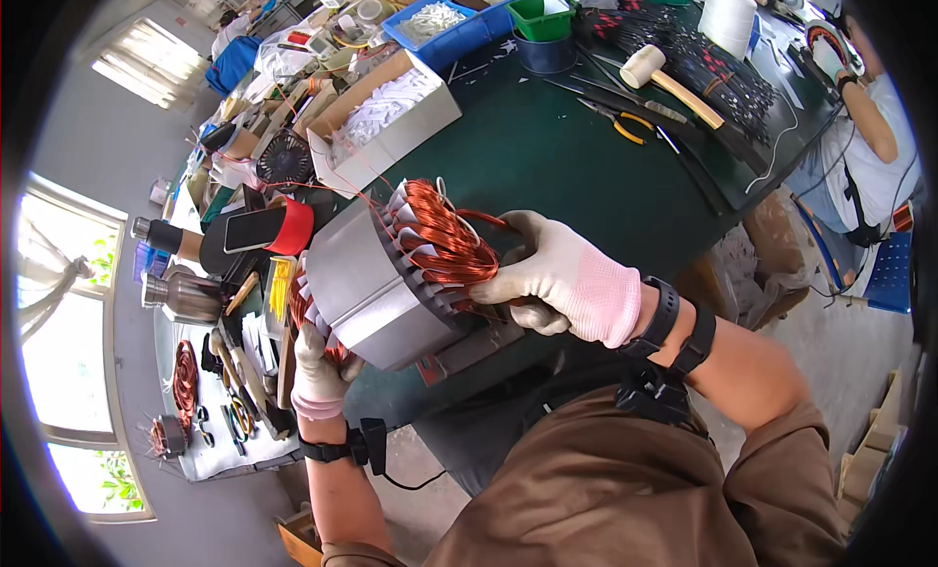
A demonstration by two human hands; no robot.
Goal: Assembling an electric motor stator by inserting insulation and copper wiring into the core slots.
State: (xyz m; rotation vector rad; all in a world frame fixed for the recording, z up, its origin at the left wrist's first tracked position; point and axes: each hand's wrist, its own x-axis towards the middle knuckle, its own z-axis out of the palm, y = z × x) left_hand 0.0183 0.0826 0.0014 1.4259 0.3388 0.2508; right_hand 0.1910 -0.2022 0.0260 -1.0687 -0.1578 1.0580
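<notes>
Metal core: I have the big grey cylinder (366, 294) in front of the person's body, tilted, at the near edge of the green worktop (547, 167); I can't tell how much of its weight rests there.
Roll risk: a round body held only at its 2 ends could, I judge, turn or slip if either hand eases off, and the near edge is close.
Wire risk: the copper wire (445, 240) bulges from the right end in thick loops; too hard a pull could bend strands or scrape them on the slot edges.
Paper risk: white paper tabs (399, 208) stick up between loops and slots; a sideways push might crease them or work them loose.
Phone risk: the phone (252, 230) and its red band (291, 227) sit just beside the core, so a roll leftward could knock them.
Right hand: this gloved hand (576, 284) has its fingers (525, 225) curled and partly spread, thumb pressed against the copper loops.
Left hand: this gloved hand (320, 377) is at the core's lower left end, touching near the copper there; its fingers are partly hidden, so I can't tell how firmly they close.
</notes>
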